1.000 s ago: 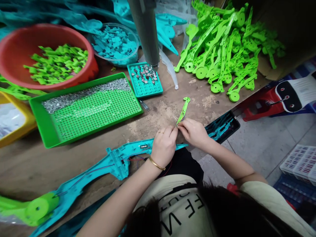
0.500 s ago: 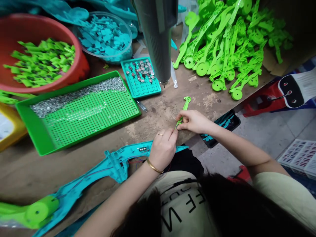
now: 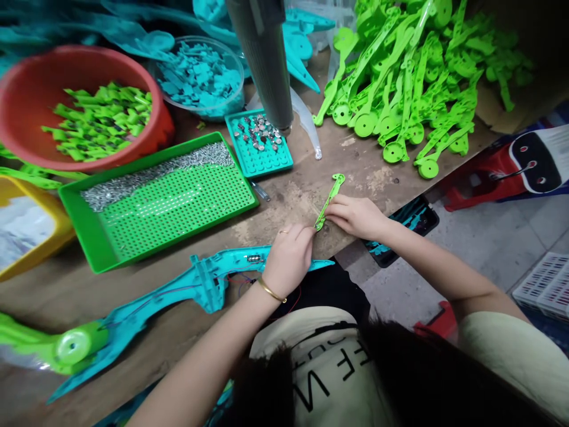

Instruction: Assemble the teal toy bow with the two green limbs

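A slim green plastic piece (image 3: 331, 194) with a hooked far end lies on the table in front of me. My right hand (image 3: 355, 214) is closed on its side, thumb and fingertips along the near half. At its near tip, my left hand (image 3: 291, 252) pinches with thumb and forefinger; a small shiny bit shows there, too small to name. Under my left wrist stretches a long blue plastic shell (image 3: 178, 284) with thin wires and a little metal spring part in it. A round green part (image 3: 75, 344) sits at the shell's left end.
A grey driver-like tool (image 3: 267, 65) hangs above the table. Left stand a green tray (image 3: 178, 213) of screws, a blue tray (image 3: 262, 163) of button cells, a red bowl (image 3: 164, 124) and a clear tub (image 3: 235, 89). Green parts (image 3: 391, 112) are heaped at right.
My right hand has shifted slightly right and down along the green piece, showing more of it. My left hand stays at its near tip. The camera view has turned a little.
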A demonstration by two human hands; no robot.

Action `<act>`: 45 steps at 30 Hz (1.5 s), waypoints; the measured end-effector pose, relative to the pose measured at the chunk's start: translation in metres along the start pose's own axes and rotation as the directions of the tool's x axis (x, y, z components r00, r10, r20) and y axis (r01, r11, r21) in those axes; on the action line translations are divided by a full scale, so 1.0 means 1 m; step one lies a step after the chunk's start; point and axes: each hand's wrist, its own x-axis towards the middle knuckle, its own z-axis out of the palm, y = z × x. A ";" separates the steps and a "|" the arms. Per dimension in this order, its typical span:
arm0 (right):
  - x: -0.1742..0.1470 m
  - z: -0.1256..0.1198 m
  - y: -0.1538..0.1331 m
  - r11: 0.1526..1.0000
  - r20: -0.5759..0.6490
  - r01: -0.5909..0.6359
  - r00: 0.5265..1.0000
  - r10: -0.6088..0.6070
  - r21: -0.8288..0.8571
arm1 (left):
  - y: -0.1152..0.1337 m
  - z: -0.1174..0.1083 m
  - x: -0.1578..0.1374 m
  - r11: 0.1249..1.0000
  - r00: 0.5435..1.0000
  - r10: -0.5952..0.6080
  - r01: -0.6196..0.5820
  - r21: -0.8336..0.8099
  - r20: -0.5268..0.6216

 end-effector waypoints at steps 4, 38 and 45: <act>0.003 -0.003 -0.005 0.993 0.034 -0.113 0.993 0.114 -0.013 | 0.000 -0.006 0.005 0.999 0.997 -0.029 0.032 -0.042 0.076; 0.000 0.007 0.000 0.978 -0.199 -0.173 0.961 0.194 0.117 | 0.008 -0.002 0.025 0.997 0.972 -0.055 0.041 0.064 0.229; -0.019 0.018 0.000 0.984 -0.212 -0.058 0.977 0.021 -0.169 | 0.012 -0.002 0.028 0.989 0.961 -0.079 0.043 0.138 0.266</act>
